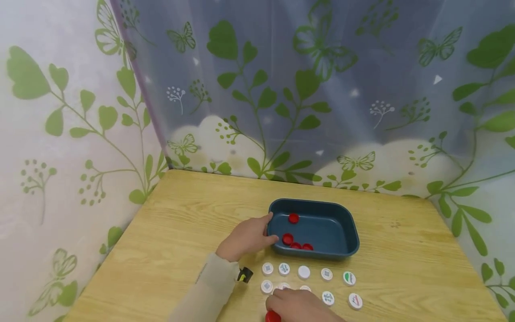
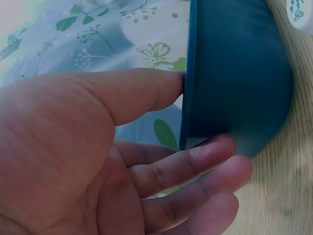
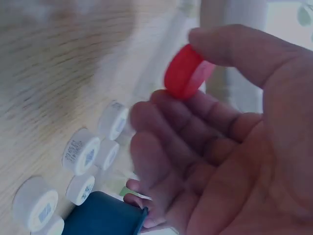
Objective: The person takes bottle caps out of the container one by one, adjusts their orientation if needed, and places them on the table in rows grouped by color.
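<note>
A dark teal plastic bin [image 1: 354, 237] stands on the wooden table. My left hand [image 1: 247, 237] holds its left side, the thumb at the rim [image 2: 186, 98] and the other fingers along the outer wall. Several red bottle caps [image 1: 293, 218] lie inside, toward the left. Close to the table's near side, my right hand [image 1: 299, 306] pinches another red bottle cap [image 3: 183, 73] between thumb and fingertips. White bottle caps [image 1: 304, 272] with printed tops sit in two rows in front of the bin; the right hand partly covers some of the nearer row.
Bare wood of the table [image 1: 185, 214] extends to the left of the bin, and more lies on its right. A patterned curtain [image 1: 257, 103] with green leaves and butterflies hangs along the back and sides. A black strap piece [image 1: 244, 274] shows at the left cuff.
</note>
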